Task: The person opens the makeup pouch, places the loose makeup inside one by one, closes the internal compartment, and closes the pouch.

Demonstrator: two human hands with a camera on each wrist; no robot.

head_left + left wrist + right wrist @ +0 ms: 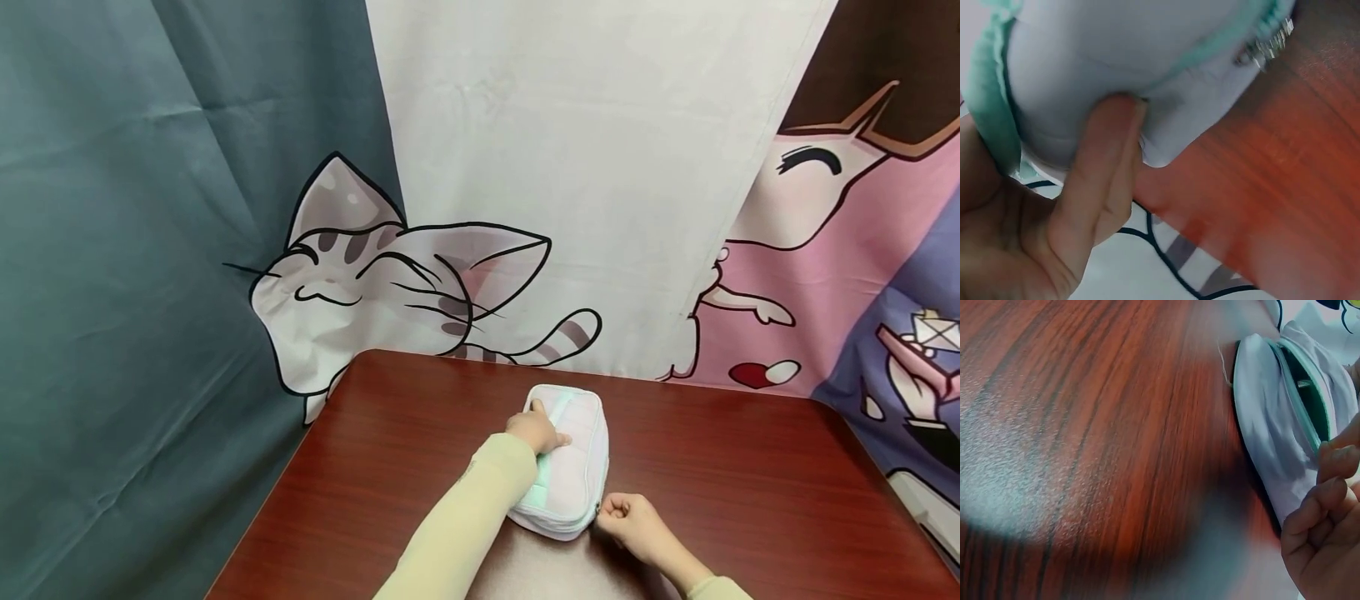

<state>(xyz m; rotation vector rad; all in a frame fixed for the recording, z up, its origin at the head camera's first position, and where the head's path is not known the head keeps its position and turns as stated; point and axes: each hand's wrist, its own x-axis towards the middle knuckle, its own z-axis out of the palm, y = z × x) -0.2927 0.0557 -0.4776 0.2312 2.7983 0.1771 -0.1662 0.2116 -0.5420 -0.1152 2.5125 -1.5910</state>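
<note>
A pale pink and white zippered pouch [577, 467] with mint-green bands lies on the table. My left hand [534, 431] holds it at its left side, with finger and thumb on the top face. In the left wrist view, fingers [1100, 162] press along the pouch's pale side [1116, 50]. At the near right corner, my right hand [633, 523] pinches the small zipper pull [598, 507]. The right wrist view shows the zipper parted along that side, with a dark green inside [1310, 394]; my curled fingers [1316, 512] hide the pull there.
The dark red wood-grain table [420, 450] has rounded far corners. Behind it hangs a printed curtain [600, 125] with a cartoon cat. A loose thread [1224, 365] sticks out beside the pouch. Metal beads or a chain [1269, 47] hang at the pouch's other side.
</note>
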